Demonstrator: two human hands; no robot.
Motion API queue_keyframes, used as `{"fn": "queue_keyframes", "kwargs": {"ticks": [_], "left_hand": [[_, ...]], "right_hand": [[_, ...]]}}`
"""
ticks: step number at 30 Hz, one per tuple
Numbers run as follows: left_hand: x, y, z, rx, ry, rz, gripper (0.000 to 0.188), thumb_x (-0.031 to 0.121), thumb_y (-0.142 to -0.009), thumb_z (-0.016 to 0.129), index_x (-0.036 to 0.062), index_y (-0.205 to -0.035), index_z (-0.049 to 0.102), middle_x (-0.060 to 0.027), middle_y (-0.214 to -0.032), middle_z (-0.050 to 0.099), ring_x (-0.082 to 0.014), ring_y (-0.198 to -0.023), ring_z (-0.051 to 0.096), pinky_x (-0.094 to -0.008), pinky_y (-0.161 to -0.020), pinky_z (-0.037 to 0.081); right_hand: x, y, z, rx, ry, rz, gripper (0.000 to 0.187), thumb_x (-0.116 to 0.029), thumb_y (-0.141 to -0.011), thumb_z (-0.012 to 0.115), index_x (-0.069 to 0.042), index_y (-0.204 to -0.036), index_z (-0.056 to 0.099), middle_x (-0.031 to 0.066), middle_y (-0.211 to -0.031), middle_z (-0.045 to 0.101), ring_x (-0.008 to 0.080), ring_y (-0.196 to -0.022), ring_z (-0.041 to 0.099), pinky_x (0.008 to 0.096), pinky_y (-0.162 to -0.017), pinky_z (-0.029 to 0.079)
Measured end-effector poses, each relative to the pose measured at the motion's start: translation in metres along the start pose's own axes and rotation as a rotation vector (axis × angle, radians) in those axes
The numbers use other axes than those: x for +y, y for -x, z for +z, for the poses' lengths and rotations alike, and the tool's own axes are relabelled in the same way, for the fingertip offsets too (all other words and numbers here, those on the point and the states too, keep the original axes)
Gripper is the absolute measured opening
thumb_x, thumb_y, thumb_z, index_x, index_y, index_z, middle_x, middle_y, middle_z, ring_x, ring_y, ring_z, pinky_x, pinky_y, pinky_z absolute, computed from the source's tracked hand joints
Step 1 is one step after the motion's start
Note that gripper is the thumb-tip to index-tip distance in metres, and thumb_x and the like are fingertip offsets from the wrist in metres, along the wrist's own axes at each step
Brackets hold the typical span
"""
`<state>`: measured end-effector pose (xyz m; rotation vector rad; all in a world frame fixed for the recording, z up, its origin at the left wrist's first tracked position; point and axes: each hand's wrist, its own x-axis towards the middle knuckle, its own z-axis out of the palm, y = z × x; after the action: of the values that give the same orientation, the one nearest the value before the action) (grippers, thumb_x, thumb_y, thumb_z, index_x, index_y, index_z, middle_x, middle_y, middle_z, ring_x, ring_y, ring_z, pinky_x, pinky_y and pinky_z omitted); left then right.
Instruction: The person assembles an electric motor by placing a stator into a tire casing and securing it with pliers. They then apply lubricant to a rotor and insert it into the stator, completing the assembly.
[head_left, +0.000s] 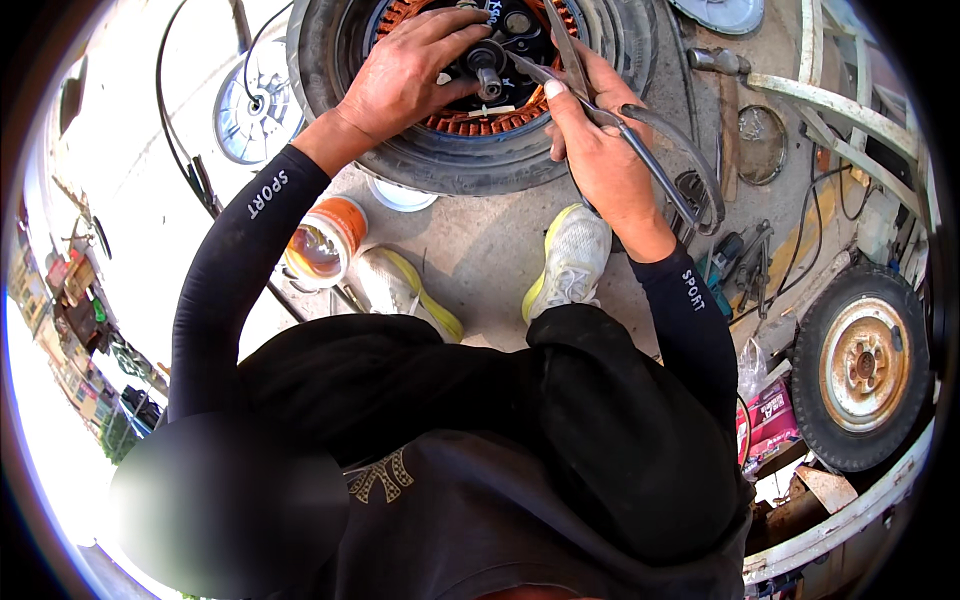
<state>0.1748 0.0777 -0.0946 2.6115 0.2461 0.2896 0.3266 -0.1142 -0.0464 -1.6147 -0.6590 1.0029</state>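
A black tyre (450, 165) lies flat at the top of the view, with a ring of copper motor windings (490, 126) inside it. A greasy metal shaft (487, 70) stands up from the dark motor centre. My left hand (410, 68) rests over the left side of the windings, fingers stretched and apart from the thumb, which lies beside the shaft. In my right hand (605, 150) is a pair of shears (655, 165) with long dark handles. Their blades are spread apart and reach over the motor, one tip close to the shaft. The fingers under the shears are partly hidden.
An orange-rimmed bucket (328, 240) stands by my left shoe. A silver motor cover (258, 108) lies left of the tyre. At the right are a hammer (718, 61), a metal ring (762, 145), a white metal frame (850, 105) and a rusty-rimmed wheel (862, 365).
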Motion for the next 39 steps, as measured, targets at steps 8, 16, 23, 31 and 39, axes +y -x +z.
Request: {"fn": "queue_keyframes", "kwargs": {"ticks": [8,16,23,31,39], "left_hand": [[0.004,-0.004,-0.014,-0.035,0.039,0.028,0.065,0.012,-0.074,0.081,-0.0029,-0.134,0.061,-0.0228,-0.140,0.059,-0.0406,-0.134,0.054,-0.0471,-0.112,0.045],[0.012,-0.013,-0.013,-0.048,0.001,-0.010,0.068,0.014,-0.075,0.082,-0.0023,-0.137,0.059,-0.0227,-0.141,0.059,-0.0407,-0.133,0.054,-0.0469,-0.112,0.045],[0.014,-0.023,-0.010,-0.066,-0.034,-0.041,0.070,0.018,-0.077,0.082,-0.0011,-0.139,0.057,-0.0206,-0.138,0.061,-0.0387,-0.132,0.054,-0.0478,-0.114,0.041],[0.010,-0.014,0.015,0.118,-0.077,-0.040,0.059,0.022,-0.076,0.086,0.0053,-0.130,0.067,-0.0143,-0.133,0.067,-0.0331,-0.127,0.061,-0.0426,-0.107,0.049],[0.010,-0.014,0.016,0.124,-0.073,-0.026,0.061,0.026,-0.076,0.086,0.0024,-0.128,0.066,-0.0162,-0.128,0.069,-0.0331,-0.124,0.063,-0.0429,-0.105,0.049]], "right_hand": [[0.014,0.002,0.001,0.049,0.105,-0.105,0.043,-0.014,-0.102,0.063,-0.004,-0.143,0.057,0.0048,-0.083,0.068,0.0109,-0.069,0.064,0.0265,-0.060,0.052],[0.009,0.000,0.007,0.133,0.343,-0.305,0.042,-0.008,-0.095,0.066,-0.005,-0.136,0.061,0.0197,-0.101,0.076,0.0333,-0.090,0.077,0.0360,-0.073,0.060],[0.001,-0.004,0.009,0.184,0.378,-0.259,0.043,-0.005,-0.093,0.065,-0.003,-0.136,0.058,0.0216,-0.094,0.075,0.0359,-0.085,0.076,0.0400,-0.071,0.060],[0.000,-0.008,0.011,0.192,0.436,-0.227,0.054,-0.004,-0.090,0.067,-0.003,-0.143,0.053,0.0208,-0.087,0.073,0.0381,-0.073,0.074,0.0429,-0.067,0.059],[0.004,-0.008,0.009,0.123,0.665,-0.268,0.057,-0.006,-0.092,0.070,-0.007,-0.147,0.053,0.0209,-0.095,0.076,0.0360,-0.085,0.076,0.0396,-0.072,0.060]]}}
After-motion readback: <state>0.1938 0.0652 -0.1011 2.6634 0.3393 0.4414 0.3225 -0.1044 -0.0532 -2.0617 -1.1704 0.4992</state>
